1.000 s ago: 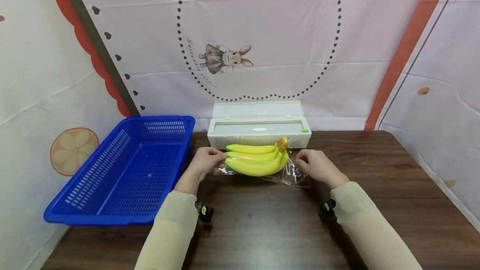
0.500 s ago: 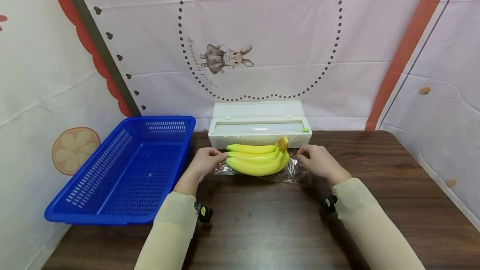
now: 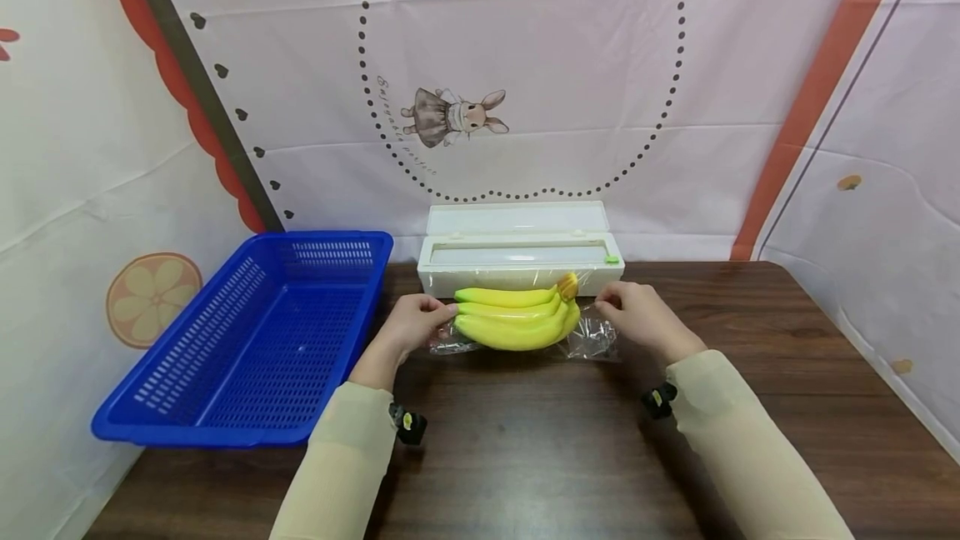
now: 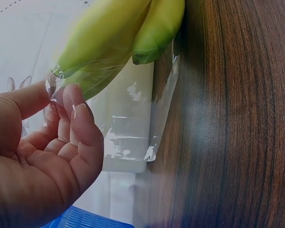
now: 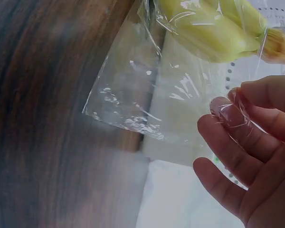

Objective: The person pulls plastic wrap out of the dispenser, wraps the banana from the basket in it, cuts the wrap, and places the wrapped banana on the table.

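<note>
Banana bunch (image 3: 517, 328): between left hand (image 3: 411, 323) and right hand (image 3: 639, 319), just in front of the film dispenser (image 3: 444, 280)
Clear plastic film (image 3: 595, 335): against the bananas, spreading past both ends
Left hand: thumb and fingertip pinching film at the banana tips (image 3: 467, 321)
Right hand: pinching film near the stem (image 3: 567, 287)
Film dispenser: white, lid (image 3: 517, 216) raised
Blue basket (image 3: 210, 437): left, on the wood-grain surface (image 3: 517, 457)

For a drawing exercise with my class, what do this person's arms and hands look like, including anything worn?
The left sleeve and right sleeve are long, plain and pale cream. The left wrist device and right wrist device are small and black, each with a yellowish mark. The left hand and right hand wear no gloves.
</note>
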Available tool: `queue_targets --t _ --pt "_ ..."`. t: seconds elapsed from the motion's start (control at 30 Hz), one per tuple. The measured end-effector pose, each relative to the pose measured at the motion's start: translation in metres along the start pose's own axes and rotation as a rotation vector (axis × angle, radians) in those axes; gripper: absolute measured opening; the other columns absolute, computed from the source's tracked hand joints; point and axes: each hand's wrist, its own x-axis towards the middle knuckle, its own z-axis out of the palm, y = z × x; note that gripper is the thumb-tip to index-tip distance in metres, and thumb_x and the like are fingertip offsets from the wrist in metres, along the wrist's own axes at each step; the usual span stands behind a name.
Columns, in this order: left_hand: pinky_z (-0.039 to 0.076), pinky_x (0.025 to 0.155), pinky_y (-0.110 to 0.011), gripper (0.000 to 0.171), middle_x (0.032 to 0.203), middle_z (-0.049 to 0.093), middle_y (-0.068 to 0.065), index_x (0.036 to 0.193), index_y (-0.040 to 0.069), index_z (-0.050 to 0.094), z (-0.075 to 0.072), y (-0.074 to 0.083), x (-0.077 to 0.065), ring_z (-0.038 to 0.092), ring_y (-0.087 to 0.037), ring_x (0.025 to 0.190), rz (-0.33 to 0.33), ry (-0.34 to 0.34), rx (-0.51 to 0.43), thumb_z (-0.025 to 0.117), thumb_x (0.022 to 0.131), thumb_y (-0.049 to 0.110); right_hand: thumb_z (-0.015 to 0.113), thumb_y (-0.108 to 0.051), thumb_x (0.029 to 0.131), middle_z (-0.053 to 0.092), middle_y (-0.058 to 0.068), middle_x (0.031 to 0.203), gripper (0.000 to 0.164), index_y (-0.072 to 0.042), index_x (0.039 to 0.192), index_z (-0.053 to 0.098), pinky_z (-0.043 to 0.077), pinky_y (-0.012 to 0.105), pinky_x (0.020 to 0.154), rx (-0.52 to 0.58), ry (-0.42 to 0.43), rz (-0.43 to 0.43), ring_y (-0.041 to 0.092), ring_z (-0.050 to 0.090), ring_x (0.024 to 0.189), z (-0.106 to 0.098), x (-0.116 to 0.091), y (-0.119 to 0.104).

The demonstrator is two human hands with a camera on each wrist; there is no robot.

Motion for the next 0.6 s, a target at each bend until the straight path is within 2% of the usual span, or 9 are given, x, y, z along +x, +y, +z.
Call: queue_targets --t 0.1,0.23,0.3,0.33,0.43,0.53,0.6 --pt "0.045 0.054 -0.029 0.026 0.068 0.058 -0.005 0.089 0.001 0.061 0.000 0.000 -0.001 0.053 -0.014 0.059 0.004 -0.005 0.007 0.060 0.093 0.027 0.055 -0.014 0.093 0.065 0.007 0.082 0.018 -0.001 0.099 0.066 0.045 0.030 0.060 -0.010 -0.023 0.025 0.015 0.054 0.068 0.001 0.000 0.002" --pt "0.047 0.057 -0.030 0.032 0.079 0.061 -0.006 0.094 0.002 0.063 -0.001 0.000 -0.001 0.058 -0.016 0.066 -0.004 0.015 0.035 0.058 0.094 0.033 0.055 -0.013 0.093 0.065 0.007 0.081 0.017 -0.001 0.098 0.066 0.044 0.030 0.059 -0.018 -0.034 0.032 0.015 0.053 0.066 0.004 0.001 0.004" --pt "0.048 0.058 -0.032 0.036 0.087 0.062 -0.009 0.098 0.003 0.063 -0.001 0.001 -0.003 0.060 -0.020 0.070 0.005 0.060 0.072 0.055 0.095 0.038 0.056 -0.014 0.093 0.065 0.006 0.080 0.017 -0.001 0.098 0.066 0.044 0.030 0.059 -0.020 -0.034 0.033 0.015 0.052 0.066 0.004 0.001 0.004" --pt "0.048 0.060 -0.033 0.037 0.090 0.063 -0.010 0.099 0.004 0.064 -0.001 0.001 -0.004 0.060 -0.020 0.072 0.033 0.101 0.106 0.054 0.095 0.039 0.056 -0.014 0.093 0.064 0.006 0.080 0.017 -0.001 0.098 0.066 0.044 0.030 0.059 -0.020 -0.035 0.034 0.015 0.052 0.065 0.005 0.001 0.004" --pt "0.048 0.067 -0.035 0.036 0.095 0.063 -0.010 0.101 0.007 0.065 0.003 0.005 -0.012 0.060 -0.024 0.079 0.166 0.260 0.240 0.054 0.094 0.040 0.056 -0.014 0.093 0.065 0.006 0.080 0.017 -0.001 0.098 0.066 0.044 0.030 0.059 -0.021 -0.034 0.035 0.015 0.052 0.065 0.005 0.001 0.004" --pt "0.048 0.075 -0.039 0.028 0.097 0.063 -0.011 0.098 0.006 0.066 0.013 0.012 -0.025 0.059 -0.027 0.088 0.404 0.436 0.428 0.059 0.092 0.033 0.056 -0.014 0.093 0.065 0.006 0.080 0.016 -0.002 0.097 0.066 0.044 0.029 0.059 -0.020 -0.031 0.039 0.015 0.052 0.065 0.006 0.000 0.004" --pt "0.049 0.075 -0.042 0.023 0.099 0.063 -0.012 0.095 0.006 0.066 0.024 0.017 -0.034 0.059 -0.030 0.090 0.582 0.497 0.548 0.063 0.089 0.027 0.055 -0.014 0.093 0.065 0.007 0.080 0.016 -0.002 0.097 0.066 0.044 0.029 0.059 -0.013 -0.036 0.041 0.015 0.052 0.064 0.007 0.000 0.004"
